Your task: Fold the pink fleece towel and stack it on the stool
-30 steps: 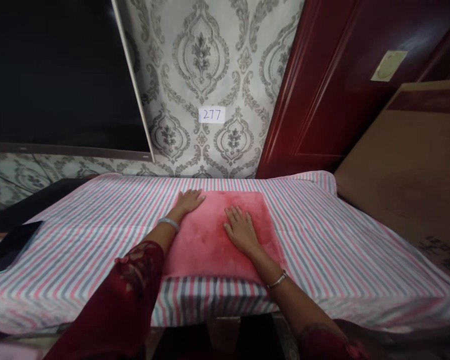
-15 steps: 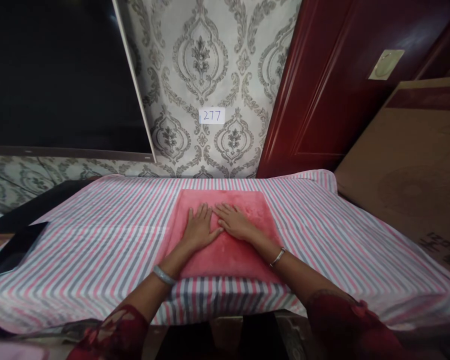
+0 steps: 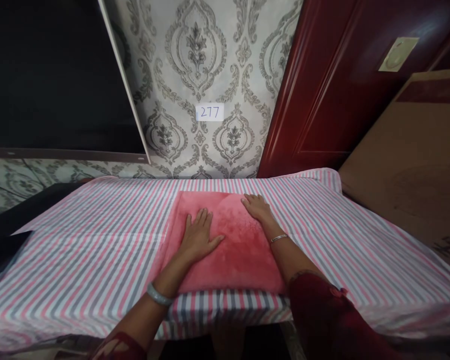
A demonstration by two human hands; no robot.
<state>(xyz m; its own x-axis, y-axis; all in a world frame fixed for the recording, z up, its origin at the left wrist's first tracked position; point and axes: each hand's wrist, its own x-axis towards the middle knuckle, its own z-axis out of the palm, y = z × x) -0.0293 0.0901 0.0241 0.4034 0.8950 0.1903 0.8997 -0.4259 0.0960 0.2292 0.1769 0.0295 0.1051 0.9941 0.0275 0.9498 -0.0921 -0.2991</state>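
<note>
1. Nearest me are two wrists with one bangle each: a wide silver bangle (image 3: pixel 158 295) on the left and a thin bangle (image 3: pixel 279 238) on the right.
2. One soft red cloth (image 3: pixel 234 252) lies flat in the middle of one striped sheet (image 3: pixel 90 240). Its near edge sits close to the sheet's front edge.
3. The left hand (image 3: pixel 198 237) lies flat on the cloth, fingers open, holding nothing.
4. The right hand (image 3: pixel 258 207) lies flat by the cloth's far right corner, fingers open too, holding nothing.
5. The sheet stretches wide on both sides of the cloth.
6. Farthest back are one wall tag (image 3: pixel 210 112) reading 277, one dark screen (image 3: pixel 48 75), one red-brown door (image 3: pixel 333 85) and one brown box (image 3: pixel 412 165).
</note>
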